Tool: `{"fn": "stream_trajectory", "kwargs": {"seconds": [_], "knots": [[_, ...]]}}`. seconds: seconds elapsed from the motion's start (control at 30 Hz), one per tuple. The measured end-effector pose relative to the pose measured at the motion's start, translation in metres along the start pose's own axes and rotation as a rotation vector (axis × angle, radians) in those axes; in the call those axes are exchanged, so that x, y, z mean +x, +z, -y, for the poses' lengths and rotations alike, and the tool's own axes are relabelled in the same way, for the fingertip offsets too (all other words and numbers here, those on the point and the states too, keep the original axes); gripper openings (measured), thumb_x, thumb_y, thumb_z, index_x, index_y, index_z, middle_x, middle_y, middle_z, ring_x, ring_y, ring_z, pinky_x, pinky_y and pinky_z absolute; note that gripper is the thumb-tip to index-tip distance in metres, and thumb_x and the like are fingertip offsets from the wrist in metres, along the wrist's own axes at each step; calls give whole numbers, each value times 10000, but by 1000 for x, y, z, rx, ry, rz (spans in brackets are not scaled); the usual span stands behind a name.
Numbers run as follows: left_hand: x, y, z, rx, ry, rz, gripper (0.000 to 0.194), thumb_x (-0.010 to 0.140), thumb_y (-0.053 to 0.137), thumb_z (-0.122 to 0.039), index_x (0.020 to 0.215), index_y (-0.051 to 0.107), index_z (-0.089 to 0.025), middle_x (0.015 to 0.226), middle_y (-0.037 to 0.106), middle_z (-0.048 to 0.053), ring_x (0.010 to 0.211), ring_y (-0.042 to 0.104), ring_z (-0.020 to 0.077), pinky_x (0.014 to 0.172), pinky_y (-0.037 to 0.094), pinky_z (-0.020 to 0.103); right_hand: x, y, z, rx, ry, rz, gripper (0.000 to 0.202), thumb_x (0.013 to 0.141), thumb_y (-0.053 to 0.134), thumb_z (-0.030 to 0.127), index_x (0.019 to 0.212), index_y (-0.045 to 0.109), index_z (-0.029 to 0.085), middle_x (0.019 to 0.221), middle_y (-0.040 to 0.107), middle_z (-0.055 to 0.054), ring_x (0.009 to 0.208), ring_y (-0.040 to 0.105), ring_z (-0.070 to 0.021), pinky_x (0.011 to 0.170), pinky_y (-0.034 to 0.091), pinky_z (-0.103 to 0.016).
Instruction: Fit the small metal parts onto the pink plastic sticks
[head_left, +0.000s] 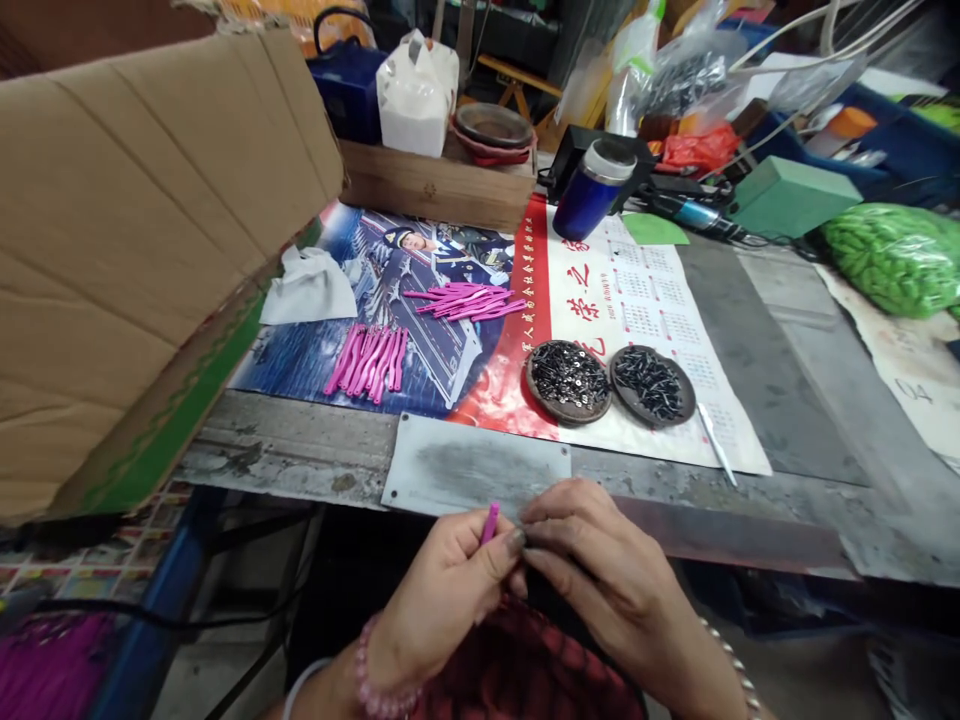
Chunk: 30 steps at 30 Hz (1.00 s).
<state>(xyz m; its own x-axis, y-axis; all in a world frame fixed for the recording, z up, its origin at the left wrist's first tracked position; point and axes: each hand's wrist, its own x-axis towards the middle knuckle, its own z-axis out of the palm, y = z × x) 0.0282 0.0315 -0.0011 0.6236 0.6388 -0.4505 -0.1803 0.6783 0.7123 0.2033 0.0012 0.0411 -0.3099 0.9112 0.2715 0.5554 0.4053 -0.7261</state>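
My left hand (pixel 450 575) is closed around a slim magenta plastic piece (pixel 490 522), whose upper end sticks out above the thumb. Against its fingertips, my right hand (pixel 604 570) pinches with fingers together; whatever lies between them is hidden. Both hands are just off the front edge of the bench, near a grey metal plate (pixel 480 465) with a dark smudge. Beyond it lie a loose pile of magenta pieces (pixel 469 300) and a second group of magenta pieces (pixel 367 362), with small metal ends at the top.
One round dish (pixel 546 410) holds small shiny metal parts; another dish (pixel 681 408) holds dark pin-like parts. A white pen-like tool (pixel 718 445) lies beside them. A cardboard box (pixel 150 230) stands left, a blue tumbler (pixel 592 190) behind, a bag of green pieces (pixel 896 260) right.
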Motion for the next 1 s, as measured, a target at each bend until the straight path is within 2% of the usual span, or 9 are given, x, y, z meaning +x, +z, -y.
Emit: {"fn": "stream_trajectory", "kwargs": {"seconds": [0.1,0.2,0.3,0.37,0.43,0.53,0.7,1.0], "knots": [[0,2,-1,-9,-37,4,453,880,673,-549,723,606,-130,626,580,-9,431,299,24,418,188,190,-3,2,3,-77,-4,18,145,977,525,33,1040,608,133,1001,641,-80,940,554,-201,880,447,-386],[-2,2,-4,21,-55,19,448,902,635,-555,743,584,-139,649,558,-16,446,313,32,423,203,196,-7,4,3,-137,-5,16,173,973,505,15,1051,603,134,1012,646,-84,949,550,-210,912,422,-414],[-7,2,-11,141,-25,107,402,970,530,-545,855,569,-162,656,486,-51,470,315,52,439,237,206,-11,3,2,-109,31,-45,173,962,535,22,1043,599,161,1002,638,-64,971,566,-194,915,436,-367],[-12,2,-17,325,54,140,352,1020,445,-506,962,561,-179,685,476,-53,530,376,77,502,312,216,-13,1,0,-22,99,-81,147,974,545,61,1035,598,183,999,632,-49,973,588,-170,877,465,-300],[-17,3,-22,558,168,96,286,1054,386,-426,1021,543,-189,769,534,-25,653,480,109,623,387,242,-14,-2,-1,78,168,-89,135,990,537,95,1043,601,202,996,635,-36,951,608,-145,827,483,-241],[-22,4,-23,849,296,17,221,1060,360,-310,1016,543,-195,893,606,17,797,575,152,734,416,287,-13,-4,-1,203,218,-52,141,1002,518,108,1038,603,215,966,639,-17,896,621,-124,789,487,-205],[-26,0,-19,1083,390,-33,208,1039,413,-240,973,603,-188,906,631,40,810,640,191,719,462,305,-10,-4,-1,265,221,15,124,1007,516,116,1008,601,205,933,630,-21,870,616,-133,787,494,-226],[-29,2,-21,1356,600,-97,225,1021,443,-172,944,655,-166,794,653,43,675,674,210,611,499,318,-5,-6,-4,170,143,114,113,1002,528,108,1000,597,197,917,640,-33,843,606,-157,757,488,-266]]}}
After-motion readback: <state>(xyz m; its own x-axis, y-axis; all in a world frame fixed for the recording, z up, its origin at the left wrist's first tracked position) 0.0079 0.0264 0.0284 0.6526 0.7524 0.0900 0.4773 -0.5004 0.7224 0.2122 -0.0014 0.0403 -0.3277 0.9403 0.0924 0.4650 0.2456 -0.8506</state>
